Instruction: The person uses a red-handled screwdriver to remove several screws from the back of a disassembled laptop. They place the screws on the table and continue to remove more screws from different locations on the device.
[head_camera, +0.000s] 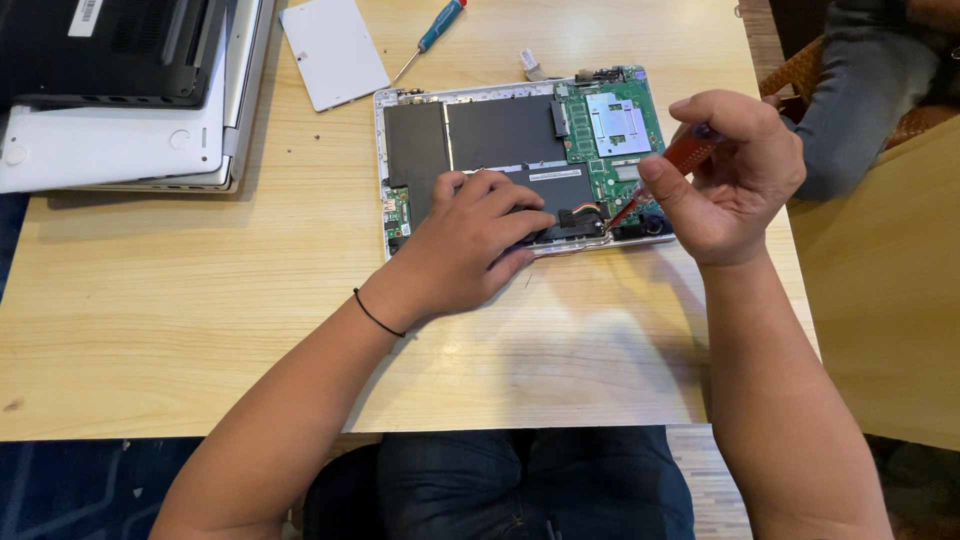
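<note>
opened laptop (520, 150) lies bottom-up on the wooden bench (200, 300), back cover off, dark battery panels and a green circuit board (612, 130) exposed. it sits in the far middle of the bench, straight ahead of the person.

left hand (470, 250): palm down, pressing flat on the near edge of the laptop, fingers spread over the dark battery area and curled a little at the tips. grasping nothing, only bearing on the chassis. thin black band on that wrist.

right hand (730, 180): clenched around a red-handled screwdriver (680, 160), thumb and fingers pinching the handle. the shaft slants down and to the left, its tip at the near right corner of the laptop, close to a small bundle of red and black wires (588, 213). whether the tip actually touches a screw, cannot tell.

further back on the bench: a second screwdriver with a teal handle (432, 35), lying loose; a flat white panel (333, 50) just beside it; a small pale part (530, 63) near the laptop's far edge. far left corner: a stack of closed laptops (120, 100), a dark one on top of white ones.

top right, another person's leg in grey trousers (850, 90) on a wicker seat.
</note>
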